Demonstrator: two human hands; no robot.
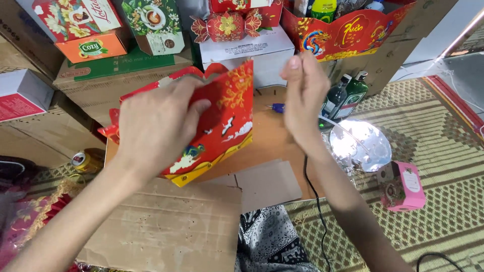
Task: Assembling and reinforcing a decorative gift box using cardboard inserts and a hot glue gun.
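Observation:
My left hand (159, 123) grips a red and gold folded cardboard gift tray (227, 118) printed with white cranes and clouds, holding it tilted above a low wooden board (272, 141). My right hand (302, 95) is raised beside the tray's right edge, fingers pinched together; whether anything thin sits between them cannot be seen. A blue-tipped tool (276, 107) lies on the board just behind the tray.
Flat brown cardboard sheets (166, 226) lie in front. Two dark green bottles (345, 95), a shiny foil piece (360, 143) and a small pink box (402, 185) rest on the woven mat at right. Stacked boxes and a red gift basket (348, 30) stand behind. A black cable (315, 201) runs forward.

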